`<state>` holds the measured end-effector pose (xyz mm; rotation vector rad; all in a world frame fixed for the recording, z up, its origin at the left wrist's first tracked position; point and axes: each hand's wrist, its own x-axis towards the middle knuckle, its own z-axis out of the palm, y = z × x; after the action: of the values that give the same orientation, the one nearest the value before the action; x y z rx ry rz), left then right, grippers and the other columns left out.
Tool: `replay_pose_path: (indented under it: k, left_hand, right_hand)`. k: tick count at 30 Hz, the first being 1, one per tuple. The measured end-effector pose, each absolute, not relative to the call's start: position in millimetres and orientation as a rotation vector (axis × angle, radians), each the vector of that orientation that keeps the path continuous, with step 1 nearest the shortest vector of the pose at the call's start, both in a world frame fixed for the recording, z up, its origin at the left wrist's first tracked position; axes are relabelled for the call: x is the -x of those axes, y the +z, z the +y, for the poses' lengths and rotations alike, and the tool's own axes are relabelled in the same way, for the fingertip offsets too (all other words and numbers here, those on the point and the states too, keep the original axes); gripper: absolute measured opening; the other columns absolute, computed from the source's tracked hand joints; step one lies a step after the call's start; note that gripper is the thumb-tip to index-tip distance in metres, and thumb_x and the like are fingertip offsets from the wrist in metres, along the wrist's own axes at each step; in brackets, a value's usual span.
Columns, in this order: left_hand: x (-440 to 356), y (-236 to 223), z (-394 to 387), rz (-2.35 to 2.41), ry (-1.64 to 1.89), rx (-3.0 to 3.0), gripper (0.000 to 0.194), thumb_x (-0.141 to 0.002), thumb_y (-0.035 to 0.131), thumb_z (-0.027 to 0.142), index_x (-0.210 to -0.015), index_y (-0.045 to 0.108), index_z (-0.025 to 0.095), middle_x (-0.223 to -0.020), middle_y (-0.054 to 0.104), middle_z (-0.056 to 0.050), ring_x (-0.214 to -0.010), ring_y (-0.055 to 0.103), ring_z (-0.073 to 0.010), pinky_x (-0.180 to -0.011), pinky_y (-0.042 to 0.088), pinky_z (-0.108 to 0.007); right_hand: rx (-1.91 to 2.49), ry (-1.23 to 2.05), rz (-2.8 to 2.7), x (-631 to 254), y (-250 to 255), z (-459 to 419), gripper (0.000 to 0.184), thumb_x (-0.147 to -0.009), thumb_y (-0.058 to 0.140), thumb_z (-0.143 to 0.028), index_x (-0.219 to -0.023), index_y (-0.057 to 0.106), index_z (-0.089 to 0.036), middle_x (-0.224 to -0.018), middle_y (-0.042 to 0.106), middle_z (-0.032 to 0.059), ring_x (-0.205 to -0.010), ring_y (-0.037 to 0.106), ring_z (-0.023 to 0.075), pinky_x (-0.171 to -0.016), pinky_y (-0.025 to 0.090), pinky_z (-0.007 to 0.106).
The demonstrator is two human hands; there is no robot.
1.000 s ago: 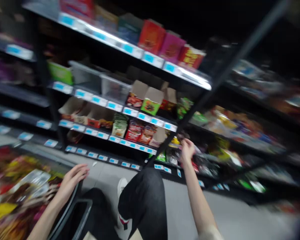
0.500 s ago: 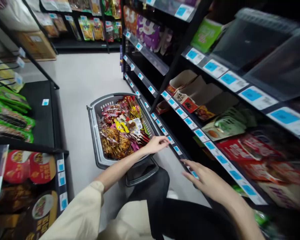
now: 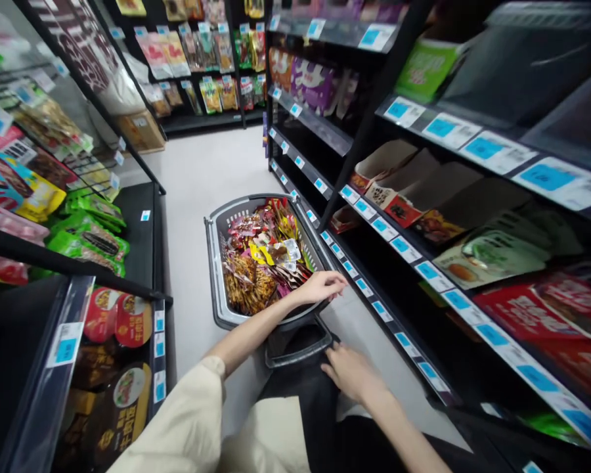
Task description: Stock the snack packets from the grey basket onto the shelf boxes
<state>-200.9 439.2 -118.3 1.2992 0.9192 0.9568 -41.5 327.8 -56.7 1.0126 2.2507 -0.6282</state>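
A grey plastic shopping basket (image 3: pixel 217 276) stands on the floor before me, filled with small packaged snacks (image 3: pixel 256 263) in red, yellow and brown wrappers. My left arm reaches across its near side. At the near right corner, my left hand (image 3: pixel 324 287) is held by the rim with fingers curled in loosely; nothing shows in them. Below it, my right hand (image 3: pixel 347 371) has its fingers apart and lies by my dark-clad knee, close to the basket's black handle (image 3: pixel 295 358). I cannot tell whether its fingertips touch the handle.
Shelves line both sides of a narrow aisle. On the right are cartons (image 3: pixel 394 203), red packets (image 3: pixel 532 305) and a price-label strip (image 3: pixel 428 269). Green packs (image 3: pixel 88 240) and red-lidded tubs (image 3: pixel 115 318) fill the left. A cardboard box (image 3: pixel 140 130) stands farther back.
My right hand has moved left and in, from beside the lower right shelf to my knee near the basket handle. The left hand stays by the rim. The view has shifted left.
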Motion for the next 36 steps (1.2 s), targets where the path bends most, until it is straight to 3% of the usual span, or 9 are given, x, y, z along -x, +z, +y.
replay_pose_path:
  k: [3,6,9,11,13,17,26,30,36]
  left_hand:
    - [208.6,-107.3,443.6,1.025,0.955,-1.443,0.024,-0.095,0.056,0.031,-0.104,0.070,0.013,-0.077,0.067,-0.003,-0.061,0.060,-0.0138,-0.061,0.050,-0.027]
    - [231.1,-95.1,447.6,1.359,1.044,-1.794,0.018,-0.094,0.056,0.023,-0.101,0.072,0.016,-0.094,0.072,-0.009,-0.088,0.066,-0.0207,-0.087,0.053,-0.036]
    - [262.1,-90.1,449.8,1.818,0.939,-1.988,0.026,-0.089,0.060,0.015,-0.113,0.071,0.017,-0.118,0.068,-0.016,-0.118,0.059,-0.0311,-0.111,0.041,-0.049]
    - [279.2,-92.3,450.1,2.114,0.689,-1.995,0.038,-0.084,0.066,0.014,-0.123,0.068,0.014,-0.130,0.062,-0.022,-0.129,0.052,-0.0384,-0.116,0.033,-0.056]
    - [289.1,-96.8,450.4,2.312,0.365,-2.004,0.048,-0.086,0.068,0.021,-0.131,0.063,0.009,-0.139,0.057,-0.028,-0.131,0.049,-0.0439,-0.113,0.034,-0.060]
    - [289.8,-101.4,453.0,2.407,-0.110,-2.119,0.054,-0.094,0.053,0.024,-0.146,0.053,0.009,-0.137,0.059,-0.026,-0.120,0.057,-0.0412,-0.101,0.044,-0.053]
    - [280.9,-92.2,454.2,2.216,-0.514,-2.128,0.058,-0.096,0.056,0.043,-0.149,0.054,0.019,-0.157,0.049,-0.020,-0.133,0.054,-0.0419,-0.106,0.044,-0.053]
    - [277.5,-88.7,451.7,2.240,-0.483,-2.153,0.063,-0.094,0.055,0.030,-0.156,0.046,0.019,-0.157,0.050,-0.020,-0.131,0.057,-0.0400,-0.104,0.047,-0.052]
    - [283.8,-75.3,451.1,2.338,0.027,-2.147,0.048,-0.093,0.052,0.024,-0.139,0.061,0.015,-0.138,0.065,-0.020,-0.116,0.067,-0.0355,-0.094,0.054,-0.045]
  right_hand:
    - [-0.999,-0.611,2.333,51.9,-54.3,321.0,0.037,-0.102,0.054,-0.024,-0.129,0.072,-0.007,-0.132,0.071,0.0247,-0.133,0.061,0.0394,-0.112,0.047,0.050]
    - [-0.964,-0.741,2.287,47.7,-54.5,310.9,0.038,-0.101,0.059,-0.026,-0.132,0.071,-0.008,-0.125,0.075,0.0223,-0.122,0.070,0.0381,-0.104,0.053,0.048]
    - [-0.948,-0.704,2.257,40.5,-60.3,302.4,0.043,-0.098,0.065,-0.025,-0.137,0.068,-0.007,-0.126,0.074,0.0234,-0.121,0.070,0.0390,-0.102,0.054,0.048]
    - [-0.968,-0.644,2.282,40.1,-66.5,300.2,0.045,-0.095,0.069,-0.025,-0.137,0.068,-0.008,-0.127,0.073,0.0245,-0.123,0.068,0.0393,-0.104,0.053,0.049]
    - [-0.995,-0.644,2.332,43.4,-72.6,301.9,0.046,-0.094,0.073,-0.028,-0.135,0.069,-0.008,-0.126,0.073,0.0248,-0.122,0.069,0.0389,-0.103,0.053,0.049]
    - [-1.030,-0.673,2.447,50.8,-80.9,314.9,0.043,-0.092,0.075,-0.032,-0.129,0.072,-0.010,-0.122,0.075,0.0242,-0.119,0.070,0.0376,-0.100,0.054,0.050]
    - [-1.145,-0.685,2.449,39.9,-84.8,337.7,0.045,-0.084,0.083,-0.027,-0.124,0.074,-0.008,-0.125,0.073,0.0272,-0.117,0.071,0.0386,-0.099,0.054,0.051]
    - [-1.168,-0.719,2.436,32.9,-75.6,341.3,0.046,-0.091,0.077,-0.033,-0.129,0.071,-0.008,-0.125,0.074,0.0260,-0.117,0.071,0.0371,-0.097,0.055,0.049]
    - [-1.297,-0.733,2.384,12.9,-44.0,353.4,0.044,-0.097,0.071,-0.033,-0.133,0.068,-0.008,-0.128,0.073,0.0227,-0.124,0.068,0.0365,-0.103,0.054,0.046]
